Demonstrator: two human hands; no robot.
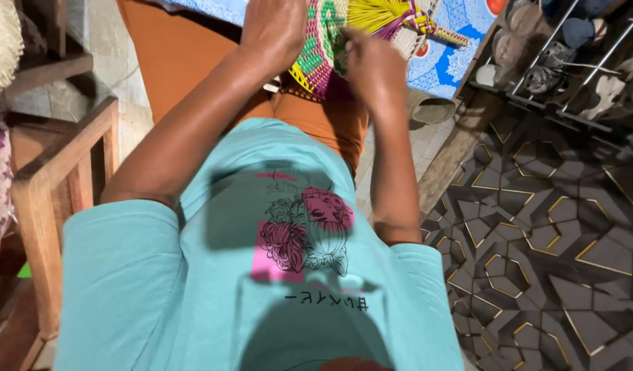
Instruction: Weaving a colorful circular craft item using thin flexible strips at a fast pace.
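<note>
Turquoise cotton fills the near part of the view: a short-sleeved shirt [193, 288] with a pink and black flower print on its front, worn by the person looking down. To the near left stands a brown wooden chair frame [48, 185]; to the right the floor [557, 240] shows dark grey geometric tiles edged in gold.

Farther out, orange trousers [179, 55] cover the lap, and on them rests a multicoloured woven plastic piece [320, 58] in green, pink, yellow and white strips. Its long axis runs from the near left up to the far right, where a fan of loose yellow strands [378, 14] and a pink and yellow striped band point toward the far right corner.

The left hand [274, 31] lies on the left part of the weave, fingers curled down over it; the piece spreads out to the right from under it. The right hand [373, 69] is closed in a pinch at the weave's right edge, with the loose strands just beyond it.

Beyond the lap lies a blue patterned cloth [454, 62]. At the far right, a metal rack [571, 48] holds shoes.
</note>
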